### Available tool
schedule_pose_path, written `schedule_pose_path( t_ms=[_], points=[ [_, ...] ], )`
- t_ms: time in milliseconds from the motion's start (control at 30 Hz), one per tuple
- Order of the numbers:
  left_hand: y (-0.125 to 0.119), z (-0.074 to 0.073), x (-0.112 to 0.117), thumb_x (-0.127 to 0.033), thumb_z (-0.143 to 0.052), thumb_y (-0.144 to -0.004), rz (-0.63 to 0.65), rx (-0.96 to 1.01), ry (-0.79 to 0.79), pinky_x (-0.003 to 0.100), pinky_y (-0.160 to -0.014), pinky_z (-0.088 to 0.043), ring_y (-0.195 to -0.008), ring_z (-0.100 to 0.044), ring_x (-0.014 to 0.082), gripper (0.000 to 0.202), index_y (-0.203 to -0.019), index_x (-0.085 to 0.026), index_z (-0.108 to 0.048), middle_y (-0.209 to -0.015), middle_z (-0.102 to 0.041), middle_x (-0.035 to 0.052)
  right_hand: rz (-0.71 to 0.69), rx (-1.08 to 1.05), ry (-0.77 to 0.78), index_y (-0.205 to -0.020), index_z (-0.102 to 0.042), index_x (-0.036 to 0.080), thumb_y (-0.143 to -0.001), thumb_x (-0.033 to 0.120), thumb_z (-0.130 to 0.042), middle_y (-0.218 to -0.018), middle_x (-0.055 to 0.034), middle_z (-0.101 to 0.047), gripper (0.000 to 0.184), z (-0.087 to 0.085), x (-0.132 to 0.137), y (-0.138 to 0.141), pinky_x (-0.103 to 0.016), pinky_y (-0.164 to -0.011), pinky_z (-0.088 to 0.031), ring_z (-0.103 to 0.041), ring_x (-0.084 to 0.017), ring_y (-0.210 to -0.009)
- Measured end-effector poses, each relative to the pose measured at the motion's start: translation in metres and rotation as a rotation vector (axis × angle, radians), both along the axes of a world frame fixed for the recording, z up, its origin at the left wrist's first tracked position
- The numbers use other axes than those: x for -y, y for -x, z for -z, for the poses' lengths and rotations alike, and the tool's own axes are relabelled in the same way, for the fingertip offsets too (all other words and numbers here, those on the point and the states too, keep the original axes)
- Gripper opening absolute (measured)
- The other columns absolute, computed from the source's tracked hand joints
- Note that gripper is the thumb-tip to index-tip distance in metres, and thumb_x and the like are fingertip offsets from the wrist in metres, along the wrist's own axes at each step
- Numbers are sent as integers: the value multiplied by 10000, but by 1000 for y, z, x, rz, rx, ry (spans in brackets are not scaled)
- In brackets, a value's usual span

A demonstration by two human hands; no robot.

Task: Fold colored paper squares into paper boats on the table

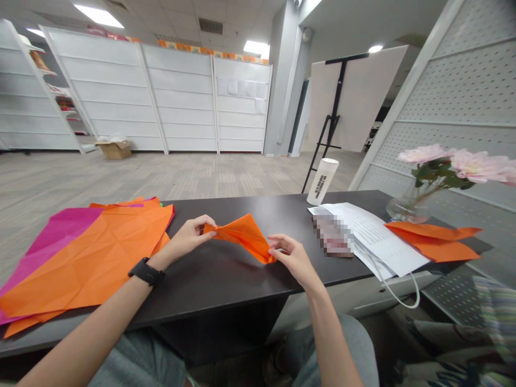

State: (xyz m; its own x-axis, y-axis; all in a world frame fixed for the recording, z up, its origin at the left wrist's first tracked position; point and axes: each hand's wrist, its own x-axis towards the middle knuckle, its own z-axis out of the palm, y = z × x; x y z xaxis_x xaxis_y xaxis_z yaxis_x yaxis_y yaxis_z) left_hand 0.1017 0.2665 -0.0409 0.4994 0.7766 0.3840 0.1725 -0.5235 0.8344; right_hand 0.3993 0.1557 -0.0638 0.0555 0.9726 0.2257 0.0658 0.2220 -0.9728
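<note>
A folded piece of orange paper [245,236] hangs just above the dark table [226,269], held at both ends. My left hand [192,234] pinches its left tip with fingers closed; a black watch sits on that wrist. My right hand [291,257] pinches the paper's lower right corner, fingers closed on the fold. The paper is creased and spreads wider toward the right.
A stack of orange and pink paper sheets [84,255] lies at the table's left. White printed papers [374,236], a white tumbler [322,181], a glass vase of pink flowers [451,172] and more folded orange paper [437,242] sit at the right.
</note>
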Motion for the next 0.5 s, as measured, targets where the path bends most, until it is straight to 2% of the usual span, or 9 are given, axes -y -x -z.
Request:
schedule_pose_path(
  t_ms=[100,300,400,500],
  points=[
    [0,0,1,-354,-698,-796,6,12,39,309,-775,-476,-848,-596,191,191,-858,-180,-647,-870,-626,32,-37,-17,18,-1019,-689,214,-709,288,-788,-816,-13,-711,333,1,-1,0,-289,-655,-519,-669,-167,-719],
    [2,-2,3,-357,-694,-815,9,70,126,300,-742,-474,-767,-590,162,222,-908,-168,-623,-839,-612,18,-143,-13,125,-1030,-706,192,-739,319,-770,-910,-56,-756,324,1,1,1,-303,-716,-527,-704,-193,-811],
    [1,-3,5,-348,-698,-816,13,79,156,308,-746,-481,-757,-593,161,231,-932,-161,-627,-804,-613,15,-145,-23,109,-1049,-682,196,-749,302,-760,-833,-30,-746,328,1,1,0,-288,-680,-508,-685,-168,-735],
    [0,-3,7,-349,-724,-790,29,84,187,328,-763,-505,-789,-612,169,239,-905,-163,-627,-897,-644,40,-119,-43,78,-1053,-660,208,-724,273,-774,-770,5,-717,354,0,2,1,-280,-659,-492,-658,-149,-675]
  ],
)
